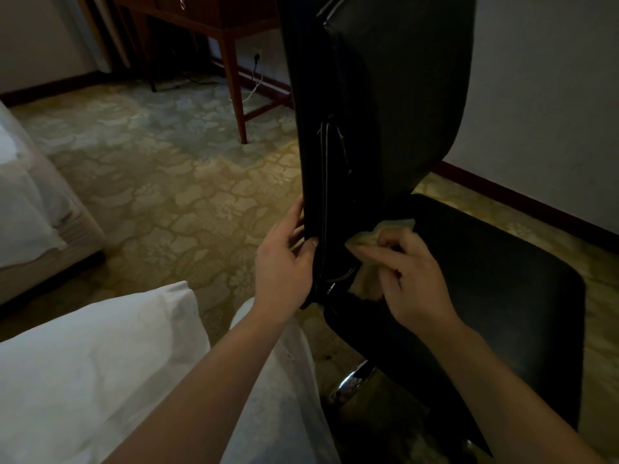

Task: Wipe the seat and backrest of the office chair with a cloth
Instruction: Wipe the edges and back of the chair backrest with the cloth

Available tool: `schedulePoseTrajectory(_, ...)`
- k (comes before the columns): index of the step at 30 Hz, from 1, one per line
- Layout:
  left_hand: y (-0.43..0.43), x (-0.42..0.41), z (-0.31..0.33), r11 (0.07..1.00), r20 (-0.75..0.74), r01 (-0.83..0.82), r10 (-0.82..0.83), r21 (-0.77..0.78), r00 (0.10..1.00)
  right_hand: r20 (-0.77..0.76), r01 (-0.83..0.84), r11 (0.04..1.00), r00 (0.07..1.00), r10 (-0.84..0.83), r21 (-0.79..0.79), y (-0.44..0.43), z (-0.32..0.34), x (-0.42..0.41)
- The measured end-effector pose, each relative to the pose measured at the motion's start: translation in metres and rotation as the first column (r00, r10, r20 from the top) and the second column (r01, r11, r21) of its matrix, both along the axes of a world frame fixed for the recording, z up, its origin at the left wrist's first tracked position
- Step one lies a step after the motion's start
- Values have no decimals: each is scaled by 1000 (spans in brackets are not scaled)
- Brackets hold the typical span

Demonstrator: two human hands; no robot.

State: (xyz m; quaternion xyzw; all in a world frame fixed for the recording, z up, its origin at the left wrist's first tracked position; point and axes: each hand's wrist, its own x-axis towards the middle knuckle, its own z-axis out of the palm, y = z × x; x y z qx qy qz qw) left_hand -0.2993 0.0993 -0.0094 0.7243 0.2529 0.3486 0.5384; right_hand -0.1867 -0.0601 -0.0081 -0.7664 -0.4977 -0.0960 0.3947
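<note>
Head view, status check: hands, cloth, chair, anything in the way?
Left hand grips black leather backrest edge. Right hand holds crumpled beige cloth against backrest base, above black seat. White bedding beside left forearm, off the chair.

Left hand (284,262) & right hand (413,279) bare, forearms (214,373) bare too; pale whitish garment (278,380) over leg.

I work from single view: head cam, worn on head, facing forward and down. Wide lens, edges bowed. Very near: both forearms enter from bottom, left hand (284,259) and right hand (415,279) at centre. Backrest (385,112) seen edge-on, rising through middle, top cropped. Seat (495,289) near right, seen from above. Far left: carpet (167,169), desk (214,25). Bed (83,356) near left corner. Wall (542,95) far right.
</note>
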Motion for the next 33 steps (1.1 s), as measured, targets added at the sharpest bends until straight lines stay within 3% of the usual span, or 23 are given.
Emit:
schedulePoseTrajectory(5, -1, 0, 2, 1000, 2, 6, -6, -2, 1000, 31, -17, 1000, 999, 17, 0, 12, 18, 7)
schedulePoseTrajectory(17, -1, -1, 2, 1000, -17, 17, -17, 2, 1000, -89, -37, 997, 996, 31, -70, -5, -14, -3)
schedulePoseTrajectory(23, 0, 0, -1, 1000, -29, 11, -11, 0, 1000, 2, -32, 999, 999, 32, 2, 13, 20, -7)
schedulePoseTrajectory(27, -2, -1, 5, 1000, -22, 6, -5, 21, 1000, 38, -32, 999, 999, 31, 5, 14, 5, 3)
schedulePoseTrajectory(33, -3, -1, 3, 1000, -29, -6, 7, 27, 1000, -4, -31, 992, 1000, 31, -120, -4, -22, 3)
